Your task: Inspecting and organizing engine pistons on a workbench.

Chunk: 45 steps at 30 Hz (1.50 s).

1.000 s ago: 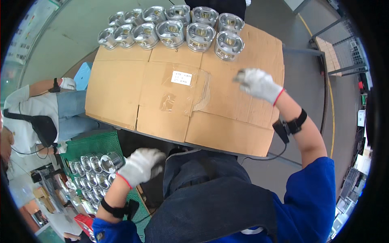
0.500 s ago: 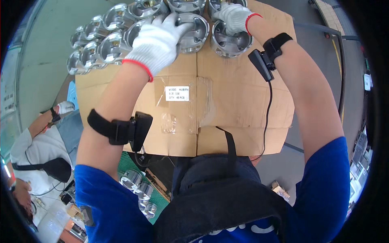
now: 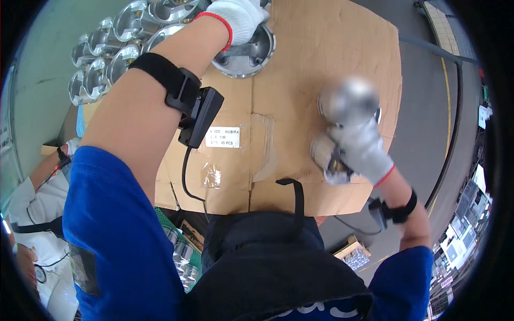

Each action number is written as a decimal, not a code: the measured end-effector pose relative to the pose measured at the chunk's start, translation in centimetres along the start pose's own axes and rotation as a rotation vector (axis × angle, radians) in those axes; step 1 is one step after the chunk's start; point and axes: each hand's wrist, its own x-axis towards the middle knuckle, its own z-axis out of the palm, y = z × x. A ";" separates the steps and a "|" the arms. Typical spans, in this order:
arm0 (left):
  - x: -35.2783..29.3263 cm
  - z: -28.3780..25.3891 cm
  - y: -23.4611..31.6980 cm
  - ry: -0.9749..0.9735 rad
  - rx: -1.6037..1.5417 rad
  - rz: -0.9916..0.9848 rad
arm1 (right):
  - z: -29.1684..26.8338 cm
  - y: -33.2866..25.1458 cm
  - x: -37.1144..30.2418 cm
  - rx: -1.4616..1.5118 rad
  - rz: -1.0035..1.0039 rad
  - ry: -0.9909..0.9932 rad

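My left hand (image 3: pixel 241 20), in a white knit glove with a red cuff, is at the top edge, its fingers curled over a silver metal piston (image 3: pixel 243 60) standing open end up; the fingertips are partly hidden. At the right side of the cardboard, my gloved right hand (image 3: pixel 361 147) is closed on two pistons. One is a motion-blurred piston (image 3: pixel 350 99) beyond the fingers; the other is a tilted piston (image 3: pixel 326 158) beside the palm, with a brassy pin area showing. Whether these two touch the cardboard is unclear.
Rows of pistons (image 3: pixel 96 75) stand at the far left of the flat cardboard sheet (image 3: pixel 300 134). A white label (image 3: pixel 223 137) is stuck on it. More pistons (image 3: pixel 183 254) lie on green mesh below. A co-worker (image 3: pixel 37 192) is at the left. Cables hang from both my wrist straps.
My right hand has brought two pistons from the far row nearer and to the right. My left hand has moved right and away, onto the row's end piston.
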 end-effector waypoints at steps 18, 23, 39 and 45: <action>-42.2 7.7 24.8 -0.023 -0.836 -0.723 | 7.0 0.7 -4.9 0.063 -0.155 0.400; -57.5 15.3 37.0 -0.140 -0.888 -1.258 | 4.6 -4.2 -5.8 -0.151 -0.172 0.225; -78.0 27.0 73.5 -0.127 -1.359 -1.983 | 7.4 -55.0 -21.3 -0.764 -1.712 0.072; -79.3 28.7 78.8 -0.224 -1.374 -1.997 | 15.7 -71.4 -22.4 -0.891 -2.140 -0.119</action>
